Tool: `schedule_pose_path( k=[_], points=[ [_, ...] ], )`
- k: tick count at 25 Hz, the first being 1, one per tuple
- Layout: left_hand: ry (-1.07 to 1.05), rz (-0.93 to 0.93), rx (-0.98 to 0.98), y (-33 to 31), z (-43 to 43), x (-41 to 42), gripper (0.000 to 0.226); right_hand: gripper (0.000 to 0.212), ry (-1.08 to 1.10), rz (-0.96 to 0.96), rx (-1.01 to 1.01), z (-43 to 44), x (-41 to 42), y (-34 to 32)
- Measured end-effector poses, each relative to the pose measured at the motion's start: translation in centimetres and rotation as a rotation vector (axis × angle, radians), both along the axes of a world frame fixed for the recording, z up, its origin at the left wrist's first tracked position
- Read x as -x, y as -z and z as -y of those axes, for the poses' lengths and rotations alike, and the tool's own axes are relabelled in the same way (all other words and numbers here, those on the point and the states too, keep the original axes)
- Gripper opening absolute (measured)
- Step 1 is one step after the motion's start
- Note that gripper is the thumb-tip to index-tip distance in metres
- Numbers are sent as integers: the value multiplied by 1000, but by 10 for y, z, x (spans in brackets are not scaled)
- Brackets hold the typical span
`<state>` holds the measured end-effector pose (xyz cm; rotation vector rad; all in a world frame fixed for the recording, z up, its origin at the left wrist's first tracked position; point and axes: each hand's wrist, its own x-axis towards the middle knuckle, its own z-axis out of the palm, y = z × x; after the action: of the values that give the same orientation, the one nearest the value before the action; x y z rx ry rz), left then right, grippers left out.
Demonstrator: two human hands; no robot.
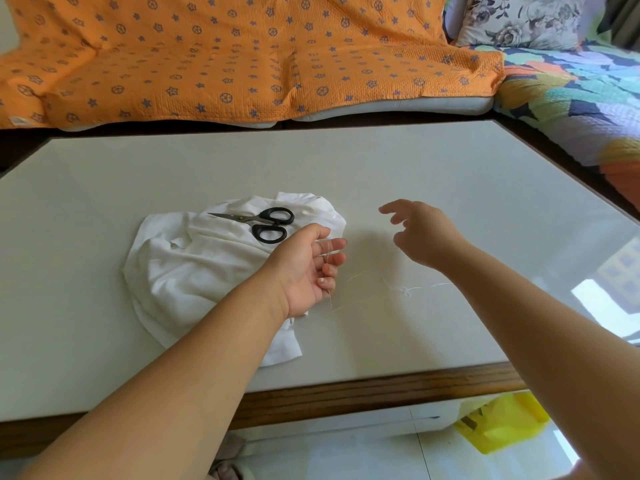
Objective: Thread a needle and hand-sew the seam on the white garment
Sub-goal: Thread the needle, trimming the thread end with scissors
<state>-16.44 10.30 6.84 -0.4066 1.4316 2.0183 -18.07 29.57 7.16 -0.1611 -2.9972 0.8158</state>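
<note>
Head view: scissors (pixel 258 221) on white garment (pixel 187 271); left grip (pixel 304 268) holds thread (pixel 405 290), right grip (pixel 422 237) loose.

A pale grey table (pixel 346 161) with a brown wooden edge (pixel 381 382) fills the middle, with bright window glare (pixel 602 292) on it at 3 o'clock. Beyond it at 12 o'clock is a sofa under an orange star-patterned cover (pixel 225 53). A floral cushion (pixel 519 20) and patchwork quilt (pixel 571 95) sit at 2 o'clock. On the light tiled floor (pixel 346 455) at 5 o'clock is a yellow bag (pixel 502 424).

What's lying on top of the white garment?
Black-handled scissors lie on the garment. The left hand, with thread through its fingers, hides its right edge; no needle is visible.
</note>
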Motion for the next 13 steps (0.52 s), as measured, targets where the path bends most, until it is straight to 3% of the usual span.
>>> schedule_pose_path(
  k=[5, 9, 13],
  points=[
    [5, -3, 8, 0, 1, 2, 23, 9, -184, 142, -89, 9, -17, 1],
    [13, -6, 12, 1, 1, 2, 23, 5, -215, 99, -131, 21, -22, 11],
    [16, -3, 24, 4, 2, 0, 22, 21, -293, 106, -400, 31, -27, 18]
  ],
)
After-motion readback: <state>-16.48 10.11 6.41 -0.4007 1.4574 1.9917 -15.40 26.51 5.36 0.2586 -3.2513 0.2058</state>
